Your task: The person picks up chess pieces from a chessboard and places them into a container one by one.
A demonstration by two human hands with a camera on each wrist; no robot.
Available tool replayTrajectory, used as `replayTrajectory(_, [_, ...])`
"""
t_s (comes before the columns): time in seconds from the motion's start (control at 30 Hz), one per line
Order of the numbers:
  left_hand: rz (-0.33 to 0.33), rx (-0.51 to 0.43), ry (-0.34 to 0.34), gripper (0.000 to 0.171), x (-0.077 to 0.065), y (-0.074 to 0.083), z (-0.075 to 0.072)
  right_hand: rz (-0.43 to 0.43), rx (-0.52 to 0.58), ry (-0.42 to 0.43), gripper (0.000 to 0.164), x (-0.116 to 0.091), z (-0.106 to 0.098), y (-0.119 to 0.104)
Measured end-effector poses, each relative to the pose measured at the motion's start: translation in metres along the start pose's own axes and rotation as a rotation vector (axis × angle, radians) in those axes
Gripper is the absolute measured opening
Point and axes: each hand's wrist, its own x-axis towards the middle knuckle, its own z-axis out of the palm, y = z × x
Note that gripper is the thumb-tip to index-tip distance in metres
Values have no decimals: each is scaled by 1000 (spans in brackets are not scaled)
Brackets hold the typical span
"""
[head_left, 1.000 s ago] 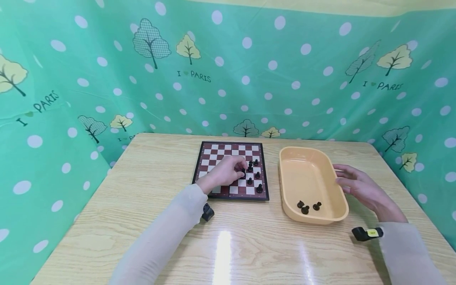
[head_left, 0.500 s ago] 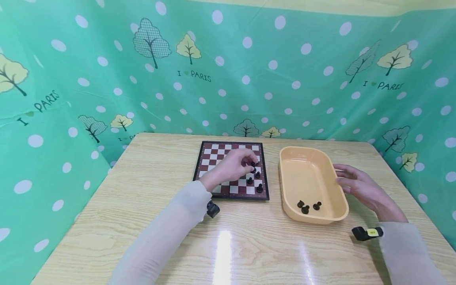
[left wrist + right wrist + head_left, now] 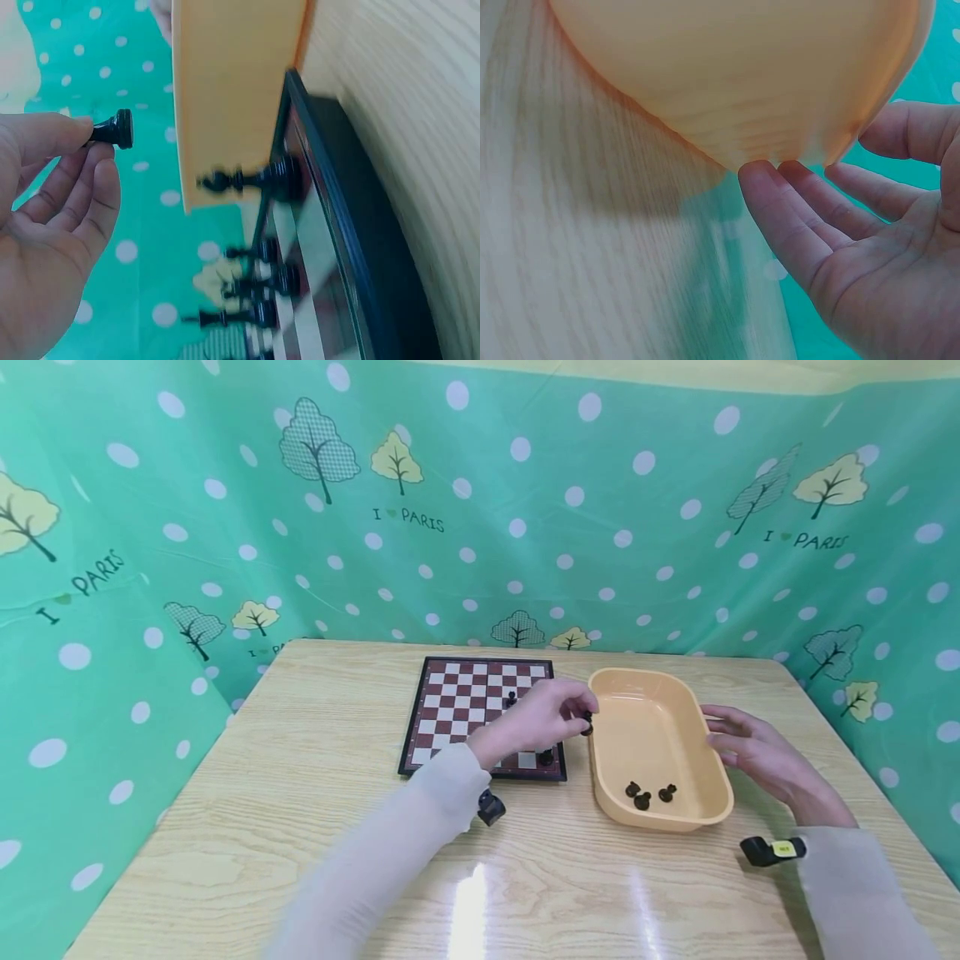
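My left hand (image 3: 542, 714) pinches a small black chess piece (image 3: 114, 130) between thumb and fingers, its round base pointing away from the fingertips. In the head view that hand is at the left rim of an orange-yellow plastic tray (image 3: 645, 718). Three black chess pieces (image 3: 642, 802) lie at the tray's near end. A chessboard (image 3: 453, 702) is left of the tray, partly covered by my left hand and sleeve. Several black pieces stand on it, among them a bishop (image 3: 259, 180) near the board's edge. My right hand (image 3: 877, 217) touches the tray's outer right side with extended fingers, thumb at the rim.
A light wooden table (image 3: 337, 710) carries the board and tray. Behind and beside it hangs a green dotted curtain (image 3: 450, 568). Black wrist cameras (image 3: 765, 852) are worn at both wrists.
My left hand has moved right from over the chessboard to the tray's left rim, carrying a black chess piece. A piece on the board once hidden now shows. My right hand stays put.
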Motion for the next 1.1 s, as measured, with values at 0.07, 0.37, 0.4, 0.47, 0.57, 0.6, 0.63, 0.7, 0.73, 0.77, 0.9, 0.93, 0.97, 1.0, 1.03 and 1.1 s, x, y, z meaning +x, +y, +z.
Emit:
replayTrajectory(0.07, [18, 6, -18, 19, 5, 4, 7, 1, -6, -1, 67, 0, -1, 1])
replayTrajectory(0.37, [51, 21, -85, 19, 20, 14, 34, 17, -17, 6, 67, 1, -2, 1])
replayTrajectory(0.4, [50, 23, -91, 19, 21, 14, 36, 17, -15, 7, 67, 1, -2, 1])
replayTrajectory(0.47, [47, 30, -107, 20, 24, 14, 41, 18, -14, 9, 68, 1, -3, 1])
replayTrajectory(0.57, [69, 51, -126, 19, 30, 14, 50, 21, -12, 11, 68, 0, -4, 1])
replayTrajectory(0.6, [80, 61, -131, 19, 32, 14, 52, 22, -11, 11, 68, 0, -4, 1])
replayTrajectory(0.63, [91, 60, -135, 19, 34, 14, 55, 23, -9, 12, 67, 0, -4, 1])
replayTrajectory(0.7, [116, 60, -141, 18, 38, 15, 60, 22, -4, 11, 67, 0, -4, 1])
replayTrajectory(0.73, [123, 60, -147, 18, 41, 15, 62, 21, -3, 11, 67, 0, -4, 1])
replayTrajectory(0.77, [127, 56, -154, 18, 43, 16, 64, 20, -2, 11, 67, 0, -4, 1])
replayTrajectory(0.9, [112, 49, -177, 18, 50, 15, 72, 16, -5, 9, 67, 0, -2, 1])
replayTrajectory(0.93, [105, 54, -181, 19, 51, 15, 74, 18, -10, 8, 67, 0, -2, 1])
replayTrajectory(0.97, [96, 54, -187, 19, 52, 15, 76, 18, -10, 7, 67, 0, -1, 0])
replayTrajectory(1.0, [91, 56, -192, 19, 54, 15, 78, 18, -11, 6, 67, 0, -1, 0])
replayTrajectory(1.03, [88, 58, -198, 19, 55, 15, 79, 18, -13, 6, 67, 0, -1, 0])
replayTrajectory(1.1, [83, 64, -209, 18, 58, 16, 81, 15, -9, 4, 67, 1, -2, 0])
